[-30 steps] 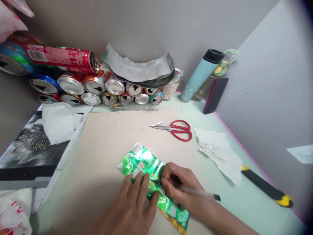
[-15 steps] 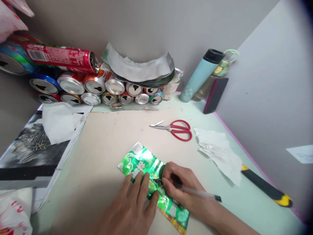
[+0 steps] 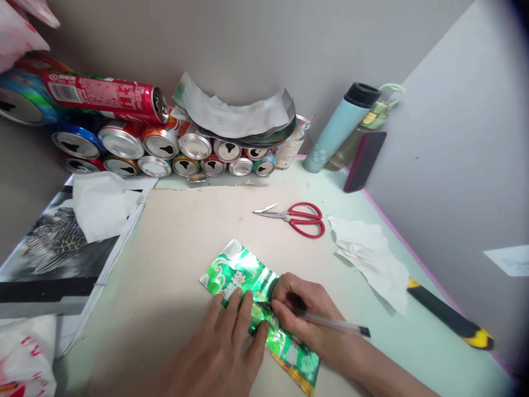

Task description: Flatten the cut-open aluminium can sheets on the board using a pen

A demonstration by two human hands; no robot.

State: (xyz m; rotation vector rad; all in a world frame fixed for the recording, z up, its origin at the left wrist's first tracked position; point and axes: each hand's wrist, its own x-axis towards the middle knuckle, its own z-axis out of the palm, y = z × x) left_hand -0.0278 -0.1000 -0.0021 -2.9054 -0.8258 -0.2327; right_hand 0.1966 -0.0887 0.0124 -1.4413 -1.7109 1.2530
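Note:
A shiny green sheet of cut can metal (image 3: 242, 264), printed with white swirls and lettering, lies at a slant on a beige board (image 3: 182, 231). My left hand (image 3: 231, 336) rests flat over its lower left part, fingers spread and pressing on it. My right hand (image 3: 306, 309) is closed around a pen (image 3: 330, 322) with a clear barrel and a dark end. The pen's tip touches the sheet's middle, just right of my left fingers. Beyond the sheet lie red-handled scissors (image 3: 306, 220), slightly parted, with a small metal sliver by the blades.
Stacked drink cans (image 3: 165, 146) line the back wall, with curved metal sheets (image 3: 235, 113) on top. A blue tumbler (image 3: 339, 129) and a dark phone-like slab (image 3: 366, 162) stand at back right. Crumpled tissue (image 3: 372, 253) and a yellow-black handle (image 3: 450, 314) lie right; a bird picture (image 3: 58, 242) lies left.
The pen's far end has shifted slightly left and its tip a little left on the sheet. My left hand stays in place.

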